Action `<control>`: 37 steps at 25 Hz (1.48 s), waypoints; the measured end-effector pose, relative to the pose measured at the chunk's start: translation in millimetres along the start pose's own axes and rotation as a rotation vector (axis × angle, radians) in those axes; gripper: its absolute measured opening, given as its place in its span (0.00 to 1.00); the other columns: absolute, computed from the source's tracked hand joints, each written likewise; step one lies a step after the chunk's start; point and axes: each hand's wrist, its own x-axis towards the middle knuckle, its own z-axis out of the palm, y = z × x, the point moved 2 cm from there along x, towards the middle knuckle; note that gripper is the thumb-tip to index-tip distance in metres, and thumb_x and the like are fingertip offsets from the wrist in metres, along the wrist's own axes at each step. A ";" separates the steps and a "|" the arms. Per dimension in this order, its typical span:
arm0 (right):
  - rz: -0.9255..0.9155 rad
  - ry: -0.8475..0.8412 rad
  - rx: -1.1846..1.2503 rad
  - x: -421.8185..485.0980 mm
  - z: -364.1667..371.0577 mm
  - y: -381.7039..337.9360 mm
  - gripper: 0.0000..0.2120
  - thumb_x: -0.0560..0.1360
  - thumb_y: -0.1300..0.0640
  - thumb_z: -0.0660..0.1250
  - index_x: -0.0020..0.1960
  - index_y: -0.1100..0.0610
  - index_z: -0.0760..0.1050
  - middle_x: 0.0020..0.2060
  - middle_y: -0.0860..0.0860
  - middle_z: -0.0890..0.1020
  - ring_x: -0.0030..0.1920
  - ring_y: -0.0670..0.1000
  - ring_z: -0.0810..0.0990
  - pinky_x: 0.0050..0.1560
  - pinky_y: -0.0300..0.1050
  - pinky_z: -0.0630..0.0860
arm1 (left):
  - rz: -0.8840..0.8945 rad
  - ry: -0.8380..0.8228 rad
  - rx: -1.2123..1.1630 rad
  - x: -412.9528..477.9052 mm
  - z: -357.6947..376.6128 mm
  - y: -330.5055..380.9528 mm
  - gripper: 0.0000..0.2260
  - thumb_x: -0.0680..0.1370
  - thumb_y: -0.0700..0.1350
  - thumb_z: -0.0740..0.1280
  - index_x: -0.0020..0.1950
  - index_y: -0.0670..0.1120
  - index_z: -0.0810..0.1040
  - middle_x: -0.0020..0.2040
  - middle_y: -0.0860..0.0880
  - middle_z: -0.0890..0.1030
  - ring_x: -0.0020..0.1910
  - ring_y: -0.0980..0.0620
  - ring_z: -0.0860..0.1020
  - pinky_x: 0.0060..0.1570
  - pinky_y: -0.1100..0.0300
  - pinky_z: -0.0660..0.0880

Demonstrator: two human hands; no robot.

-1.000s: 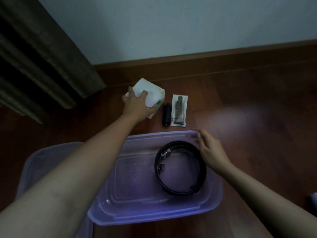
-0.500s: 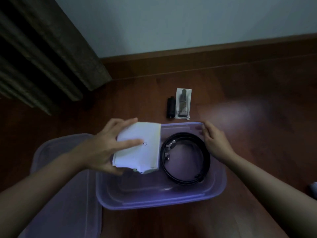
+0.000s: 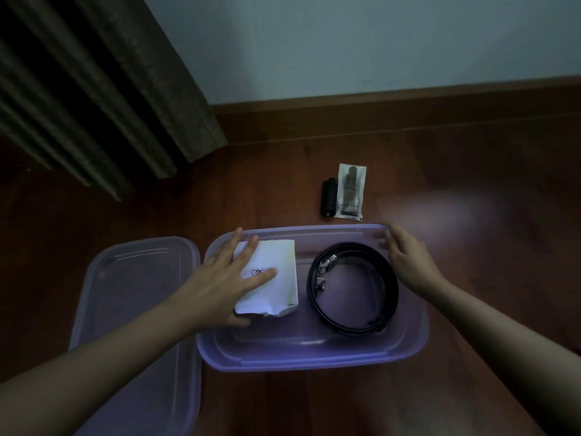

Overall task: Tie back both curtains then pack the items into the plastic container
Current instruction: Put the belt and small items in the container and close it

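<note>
The left hand [image 3: 226, 286] lies flat, fingers straight and spread, on top of the white box [image 3: 279, 278], which sits in the left half of the container [image 3: 314, 361]. The right hand [image 3: 408, 261] holds the far right corner of the rim, fingers bent over it. A coiled belt [image 3: 353, 287] fills the right half, apart from the box. Two things seem not yet packed: a black tube [image 3: 328, 196] and a clear packet [image 3: 350, 191], touching side by side on the floor [image 3: 471, 171] just beyond the far rim, above centre in the frame. Both have their long axis pointing away from the person, nearly upright in the frame. They lie up and to the right of the left hand, and up and to the left of the right hand, which is nearer. Nothing stands between them and either hand; only the rim has to be crossed. The lid [image 3: 135, 309] lies at lower left beside the container, and a curtain [image 3: 94, 89] hangs at upper left, well apart from the pair.
</note>
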 end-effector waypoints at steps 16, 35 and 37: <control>-0.017 0.048 0.084 -0.5 1.2 -2.8 0.12 0.80 0.59 0.55 0.60 0.53 0.74 0.52 0.55 0.83 0.54 0.58 0.81 0.55 0.54 0.76 | -0.628 -0.010 -0.848 212.5 -45.7 25.3 0.22 0.76 0.53 0.67 0.64 0.42 0.69 0.60 0.39 0.76 0.58 0.39 0.75 0.55 0.50 0.75; 0.005 0.052 0.132 -3.5 -1.7 -3.6 0.13 0.81 0.57 0.55 0.61 0.52 0.74 0.52 0.54 0.83 0.54 0.55 0.81 0.56 0.50 0.76 | 0.088 -0.295 -0.384 106.9 -35.8 136.4 0.14 0.76 0.44 0.62 0.59 0.41 0.68 0.55 0.39 0.76 0.56 0.38 0.73 0.49 0.47 0.71; 0.013 0.059 0.134 -3.6 -1.2 -3.2 0.13 0.80 0.57 0.55 0.61 0.51 0.74 0.52 0.54 0.83 0.54 0.56 0.80 0.55 0.51 0.75 | 0.061 -0.359 -0.366 108.0 -39.3 137.6 0.15 0.77 0.46 0.63 0.60 0.40 0.69 0.55 0.38 0.77 0.56 0.38 0.73 0.49 0.48 0.72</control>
